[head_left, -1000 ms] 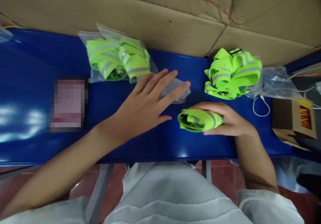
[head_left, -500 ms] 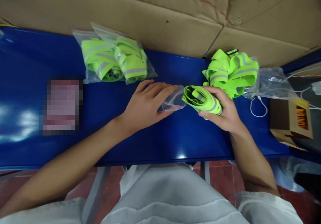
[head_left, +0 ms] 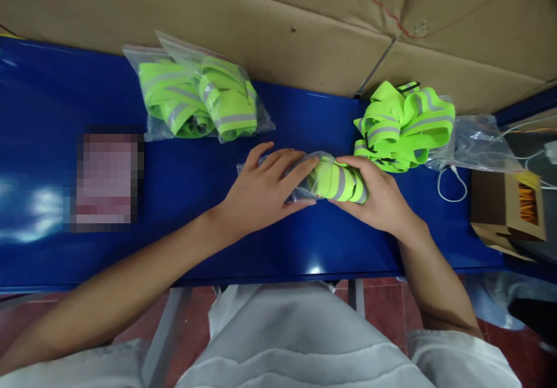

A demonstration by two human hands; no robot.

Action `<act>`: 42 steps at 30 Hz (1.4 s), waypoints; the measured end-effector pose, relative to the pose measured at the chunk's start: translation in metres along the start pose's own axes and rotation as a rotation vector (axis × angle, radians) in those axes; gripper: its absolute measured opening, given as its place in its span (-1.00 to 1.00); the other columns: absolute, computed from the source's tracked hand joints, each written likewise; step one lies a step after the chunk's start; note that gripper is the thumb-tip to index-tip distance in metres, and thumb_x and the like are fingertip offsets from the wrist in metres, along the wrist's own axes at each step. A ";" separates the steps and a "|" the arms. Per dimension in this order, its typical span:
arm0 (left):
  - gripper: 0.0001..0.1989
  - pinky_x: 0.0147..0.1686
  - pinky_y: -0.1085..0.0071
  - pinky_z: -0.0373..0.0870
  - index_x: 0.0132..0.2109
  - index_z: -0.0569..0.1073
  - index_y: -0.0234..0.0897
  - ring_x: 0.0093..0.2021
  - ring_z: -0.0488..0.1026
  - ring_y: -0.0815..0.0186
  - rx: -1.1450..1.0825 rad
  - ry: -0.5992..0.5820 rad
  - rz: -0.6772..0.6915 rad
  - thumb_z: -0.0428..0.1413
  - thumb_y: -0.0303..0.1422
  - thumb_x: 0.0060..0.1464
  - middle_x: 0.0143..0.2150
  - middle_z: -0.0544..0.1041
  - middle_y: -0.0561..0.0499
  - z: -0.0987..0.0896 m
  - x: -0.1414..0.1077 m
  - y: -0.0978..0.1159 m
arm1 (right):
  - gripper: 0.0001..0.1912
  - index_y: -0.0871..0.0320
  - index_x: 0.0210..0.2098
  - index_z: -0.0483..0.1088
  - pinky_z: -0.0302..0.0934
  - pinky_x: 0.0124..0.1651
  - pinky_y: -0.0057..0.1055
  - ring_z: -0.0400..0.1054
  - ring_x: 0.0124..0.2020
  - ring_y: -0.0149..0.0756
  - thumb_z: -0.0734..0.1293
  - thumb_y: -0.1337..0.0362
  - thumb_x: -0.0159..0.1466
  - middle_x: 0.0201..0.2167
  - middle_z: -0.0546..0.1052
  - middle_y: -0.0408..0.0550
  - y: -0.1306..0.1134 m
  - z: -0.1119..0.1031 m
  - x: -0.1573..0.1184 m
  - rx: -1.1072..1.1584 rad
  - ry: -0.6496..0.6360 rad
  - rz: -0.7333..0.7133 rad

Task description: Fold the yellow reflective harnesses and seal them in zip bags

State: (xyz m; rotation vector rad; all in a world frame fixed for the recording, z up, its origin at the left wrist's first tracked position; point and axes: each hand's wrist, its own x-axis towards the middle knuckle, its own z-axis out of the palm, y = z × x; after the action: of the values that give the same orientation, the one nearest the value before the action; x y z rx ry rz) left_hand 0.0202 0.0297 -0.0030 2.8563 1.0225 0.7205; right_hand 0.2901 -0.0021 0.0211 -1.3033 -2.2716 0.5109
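Note:
My right hand (head_left: 378, 194) grips a rolled neon-yellow reflective strap (head_left: 343, 182) with silver stripes. The roll's left end is inside the mouth of a clear plastic bag (head_left: 307, 188). Wrapped over that bag, my left hand (head_left: 272, 188) holds it from the left, its thumb and fingers on both sides of the opening. Most of the bag is hidden under the left hand. Behind my right hand lies a loose heap of the same reflective straps (head_left: 402, 127), with black clips among them.
Two filled bags of straps (head_left: 200, 98) lie at the back left. A blurred-out rectangular item (head_left: 107, 179) is on the left of the blue table (head_left: 270, 254). On the right are flat clear bags (head_left: 474, 141), a white cable (head_left: 452, 196) and a cardboard box (head_left: 491, 205).
The rolled strap has moved left and its end has gone into the bag's mouth. My right hand moved left with it, while the left hand stayed almost in place around the bag.

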 end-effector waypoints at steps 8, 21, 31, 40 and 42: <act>-0.47 0.31 -0.12 0.31 0.35 0.33 -0.32 0.24 0.50 -0.07 0.099 -0.018 0.102 0.13 -0.29 0.30 0.27 0.50 -0.33 -0.001 -0.002 0.003 | -0.29 0.04 0.22 0.13 0.32 0.24 0.07 0.31 0.23 0.06 0.51 0.26 0.19 0.14 0.35 0.16 -0.010 0.021 -0.005 0.021 0.071 -0.095; -0.45 0.39 -0.08 0.28 0.43 0.27 -0.22 0.43 0.31 -0.05 0.033 -0.065 0.040 0.01 -0.49 0.34 0.42 0.35 -0.30 -0.008 -0.001 0.013 | -0.24 -0.05 0.21 0.16 0.40 0.21 0.09 0.43 0.21 0.09 0.60 0.08 0.18 0.11 0.49 0.10 -0.019 0.032 -0.010 0.056 0.234 -0.130; -0.49 0.48 -0.18 0.08 0.41 0.24 -0.33 0.47 0.26 0.04 -0.009 0.001 0.111 -0.05 -0.54 0.37 0.45 0.31 -0.28 0.003 -0.001 0.016 | -0.06 -0.05 0.25 0.18 0.25 0.34 0.28 0.31 0.25 0.22 0.62 -0.14 0.04 0.16 0.33 0.16 -0.025 0.036 -0.004 0.023 0.420 -0.111; -0.52 0.39 0.03 0.30 0.37 0.29 -0.46 0.38 0.37 0.02 -0.100 -0.055 0.173 -0.02 -0.53 0.35 0.32 0.47 -0.31 0.007 -0.002 0.032 | -0.21 -0.07 0.28 0.21 0.24 0.32 0.30 0.27 0.24 0.25 0.40 -0.31 0.22 0.18 0.27 0.15 -0.028 0.052 -0.004 0.048 0.398 -0.132; -0.50 0.37 0.04 0.31 0.38 0.28 -0.44 0.39 0.36 0.02 -0.092 -0.098 0.191 -0.01 -0.55 0.34 0.35 0.44 -0.30 0.006 -0.001 0.024 | -0.19 -0.07 0.29 0.20 0.22 0.33 0.30 0.24 0.28 0.25 0.38 -0.33 0.23 0.21 0.25 0.16 -0.027 0.052 -0.003 0.056 0.354 -0.111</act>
State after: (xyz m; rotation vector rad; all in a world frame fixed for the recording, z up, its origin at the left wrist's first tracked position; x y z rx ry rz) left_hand 0.0364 0.0114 -0.0048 2.9028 0.6932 0.6126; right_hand 0.2436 -0.0222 -0.0077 -1.1309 -2.0066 0.2767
